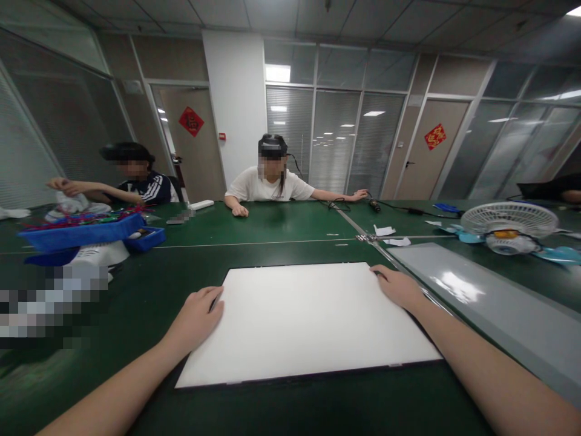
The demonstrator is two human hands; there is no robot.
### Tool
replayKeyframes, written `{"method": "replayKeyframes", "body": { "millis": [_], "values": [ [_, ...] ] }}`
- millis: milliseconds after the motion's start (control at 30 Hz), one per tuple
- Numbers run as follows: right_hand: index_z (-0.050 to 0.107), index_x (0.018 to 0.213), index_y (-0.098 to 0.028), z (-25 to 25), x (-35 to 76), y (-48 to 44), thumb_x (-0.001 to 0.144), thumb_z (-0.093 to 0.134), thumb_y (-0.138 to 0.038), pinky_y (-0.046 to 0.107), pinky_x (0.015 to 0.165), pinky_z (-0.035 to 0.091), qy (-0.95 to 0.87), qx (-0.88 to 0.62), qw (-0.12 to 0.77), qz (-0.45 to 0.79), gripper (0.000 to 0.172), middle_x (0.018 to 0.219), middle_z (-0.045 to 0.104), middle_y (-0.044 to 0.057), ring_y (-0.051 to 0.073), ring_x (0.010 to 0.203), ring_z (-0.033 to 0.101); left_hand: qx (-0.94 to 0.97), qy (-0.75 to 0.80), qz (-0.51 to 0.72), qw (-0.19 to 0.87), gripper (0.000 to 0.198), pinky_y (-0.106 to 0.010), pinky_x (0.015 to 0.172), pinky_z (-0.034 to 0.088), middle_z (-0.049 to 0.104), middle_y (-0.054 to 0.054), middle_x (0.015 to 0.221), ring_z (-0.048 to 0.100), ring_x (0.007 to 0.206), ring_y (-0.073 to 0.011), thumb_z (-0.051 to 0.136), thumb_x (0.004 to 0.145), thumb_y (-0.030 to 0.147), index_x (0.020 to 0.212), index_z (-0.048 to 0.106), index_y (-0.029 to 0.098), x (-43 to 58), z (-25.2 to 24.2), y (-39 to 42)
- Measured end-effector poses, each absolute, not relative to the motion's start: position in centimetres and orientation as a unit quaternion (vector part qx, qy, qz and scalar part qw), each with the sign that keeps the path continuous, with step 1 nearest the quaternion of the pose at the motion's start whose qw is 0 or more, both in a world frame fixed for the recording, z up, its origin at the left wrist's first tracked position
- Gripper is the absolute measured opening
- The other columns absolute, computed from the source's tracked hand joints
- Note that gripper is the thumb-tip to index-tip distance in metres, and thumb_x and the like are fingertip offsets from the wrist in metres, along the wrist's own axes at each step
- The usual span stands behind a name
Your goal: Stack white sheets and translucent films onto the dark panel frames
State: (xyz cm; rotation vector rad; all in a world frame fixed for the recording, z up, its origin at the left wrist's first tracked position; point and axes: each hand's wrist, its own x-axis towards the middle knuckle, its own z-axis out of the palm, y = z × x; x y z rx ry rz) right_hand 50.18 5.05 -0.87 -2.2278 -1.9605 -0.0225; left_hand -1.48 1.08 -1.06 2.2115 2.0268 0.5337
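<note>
So, both hands are on one white panel (299,321), which sits right between them over the green table (281,406). My left hand (197,316) is closed on its left edge, thumb on top; my right hand (397,287) is closed on the right edge near the far corner. Can't tell how far the fingers wrap underneath. Just right of my right hand there's one grey panel (463,289), with two paper scraps (385,231) a bit beyond that hand and one fan guard (511,218) farther right. Past my left hand: at least two blue trays (86,235). Farther out, two co-workers (272,181), one straight ahead between my hands.
</note>
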Motion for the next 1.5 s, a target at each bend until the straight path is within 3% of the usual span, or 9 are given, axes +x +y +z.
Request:
{"method": "replayKeyframes", "body": {
  "millis": [567,833,1500],
  "values": [
    [0.056,0.128,-0.033,-0.68,50.16,4.96,0.092,0.032,-0.032,0.034,0.078,0.045,-0.658,-0.748,0.091,0.000,0.043,0.112,0.069,0.006,0.025,0.097,0.065,0.724,0.665,0.178,0.048,0.054,-0.044,0.105,0.037,0.057,-0.012,0.133,0.049,0.123,-0.0304,0.039,0.086,0.040,0.129,0.058,0.012,-1.25,-0.66,0.86],
    [0.056,0.129,-0.032,-0.90,50.27,5.10,0.093,0.032,-0.033,0.034,0.079,0.045,-0.659,-0.747,0.087,-0.002,0.043,0.112,0.069,0.007,0.025,0.098,0.065,0.733,0.659,0.164,0.041,0.058,-0.043,0.108,0.034,0.055,-0.014,0.134,0.048,0.123,-0.0292,0.034,0.089,0.039,0.132,0.054,0.007,-1.16,-0.66,0.80],
    [0.057,0.128,-0.032,-0.61,50.01,4.82,0.092,0.033,-0.032,0.034,0.079,0.045,-0.659,-0.746,0.099,-0.002,0.043,0.109,0.070,0.006,0.025,0.097,0.065,0.726,0.660,0.186,0.049,0.055,-0.044,0.106,0.036,0.057,-0.013,0.132,0.049,0.122,-0.0297,0.038,0.087,0.040,0.129,0.057,0.010,-1.33,-0.83,0.86]
  ]
}}
